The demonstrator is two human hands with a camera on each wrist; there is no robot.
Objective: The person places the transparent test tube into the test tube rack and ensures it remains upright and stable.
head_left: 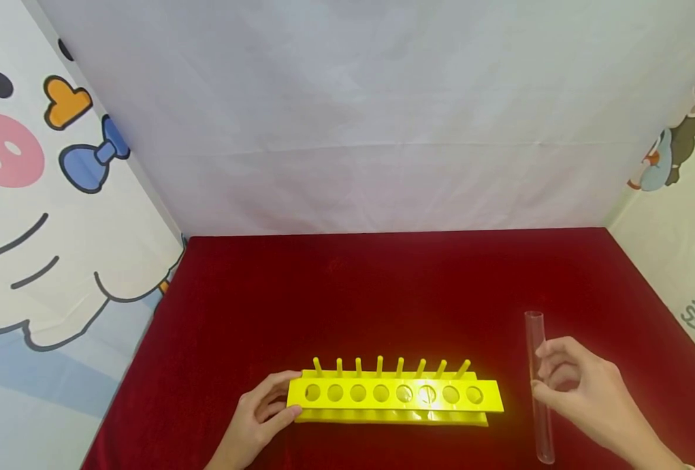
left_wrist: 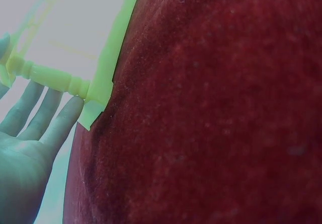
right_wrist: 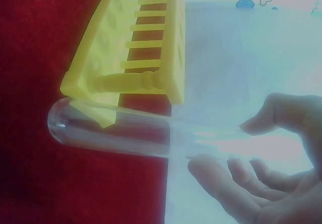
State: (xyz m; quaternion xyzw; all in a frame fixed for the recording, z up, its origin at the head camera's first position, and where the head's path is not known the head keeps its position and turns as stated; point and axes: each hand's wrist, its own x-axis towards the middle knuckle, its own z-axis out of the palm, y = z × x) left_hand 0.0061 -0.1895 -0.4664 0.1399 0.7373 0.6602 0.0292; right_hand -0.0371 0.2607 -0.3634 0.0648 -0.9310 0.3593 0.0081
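"Yellow is the rack (head_left: 394,398) near the front; how is it held?"

"Its left end is gripped by the left hand (head_left: 259,418), the thumb set at the front edge and the fingers at the back. Eight round holes are seen along its top, with a row of pegs (head_left: 379,367) behind."

"And what is held by the right hand (head_left: 588,391)?"

"A clear tube (head_left: 534,339) is pinched between thumb and fingers. It is held roughly upright beyond the rack's right end, its open mouth up and its rounded end down. Whether the cloth is touched by it cannot be told."

"Which cloth?"

"The red one (head_left: 347,287) by which the table is covered. Behind, a pale backdrop (head_left: 353,130) is hung."
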